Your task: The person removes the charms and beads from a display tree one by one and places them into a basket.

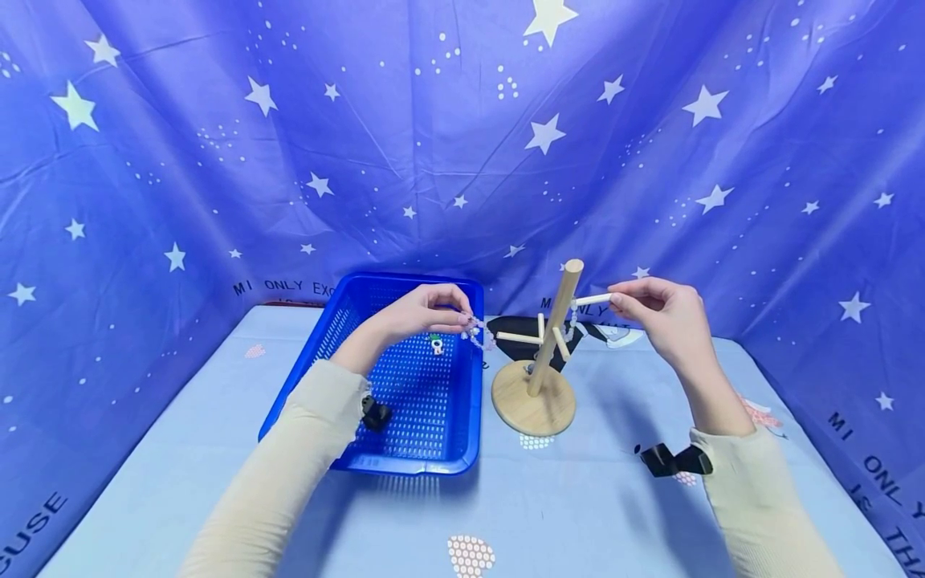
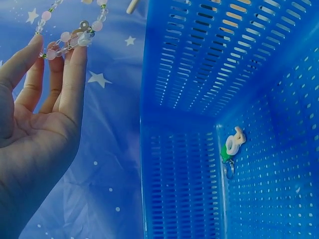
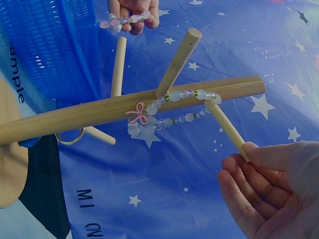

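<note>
My left hand (image 1: 425,309) pinches a beaded bracelet (image 2: 51,54) of pink and clear beads between thumb and fingers, above the right side of the blue basket (image 1: 480,401). To the right stands a wooden peg stand (image 1: 564,297) with a round base. At its upper right peg (image 3: 227,124), my right hand (image 1: 668,317) grips the outer end between thumb and fingers. From that same peg hangs another bracelet (image 3: 187,93) of pale beads with a pink bow charm (image 3: 138,114), close against the post. A gold ring (image 3: 70,137) hangs around a lower peg.
Inside the basket lies a small white and green keychain (image 2: 233,144) with a metal ring. More bare pegs (image 1: 519,338) stick out from the post toward the basket. A starry blue cloth (image 1: 405,144) rises behind the light blue tabletop (image 1: 578,514).
</note>
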Demonstrator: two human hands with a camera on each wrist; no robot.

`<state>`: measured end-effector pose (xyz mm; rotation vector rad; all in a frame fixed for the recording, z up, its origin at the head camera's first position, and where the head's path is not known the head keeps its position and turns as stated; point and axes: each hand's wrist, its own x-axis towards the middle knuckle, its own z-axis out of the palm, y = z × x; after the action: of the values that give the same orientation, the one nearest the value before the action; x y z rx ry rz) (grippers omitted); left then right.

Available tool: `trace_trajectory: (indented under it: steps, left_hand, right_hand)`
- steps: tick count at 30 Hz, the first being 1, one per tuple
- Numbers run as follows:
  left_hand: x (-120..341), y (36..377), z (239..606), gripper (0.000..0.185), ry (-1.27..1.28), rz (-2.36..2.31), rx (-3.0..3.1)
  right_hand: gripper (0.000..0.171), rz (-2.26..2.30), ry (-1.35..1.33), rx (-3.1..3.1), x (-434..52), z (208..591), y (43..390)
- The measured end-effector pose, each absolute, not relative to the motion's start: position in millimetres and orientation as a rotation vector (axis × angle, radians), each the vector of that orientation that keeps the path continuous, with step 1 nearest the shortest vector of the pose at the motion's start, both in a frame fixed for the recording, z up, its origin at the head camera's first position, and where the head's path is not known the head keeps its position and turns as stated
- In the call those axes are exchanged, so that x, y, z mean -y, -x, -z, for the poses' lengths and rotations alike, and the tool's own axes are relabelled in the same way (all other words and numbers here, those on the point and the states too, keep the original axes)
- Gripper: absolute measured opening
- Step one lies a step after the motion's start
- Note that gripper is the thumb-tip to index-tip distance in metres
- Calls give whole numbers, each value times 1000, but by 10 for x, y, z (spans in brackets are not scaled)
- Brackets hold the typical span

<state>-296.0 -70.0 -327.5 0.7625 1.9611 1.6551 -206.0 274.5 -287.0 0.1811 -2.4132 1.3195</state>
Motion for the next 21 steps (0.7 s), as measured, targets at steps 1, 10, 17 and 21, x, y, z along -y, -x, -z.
trace_trajectory:
  steps: [1,10,17,21]
  left_hand:
    - [705,2957,3271,6,-757,-1660,-1958]
    - [804,2959,3269,7,-754,-1659,-2001]
    - [888,2995,3295,8,-741,-1674,-2032]
    - [939,3023,3326,8,-726,-1696,-2036]
  right_hand:
    - [30,-1320,-179,2414,-2746,2869,2060]
    - [29,-1324,-173,2416,-2750,2871,2067]
    - [29,-1333,-170,2409,-2744,2868,2066]
    - [30,-1332,-164,2412,-2743,2865,2067]
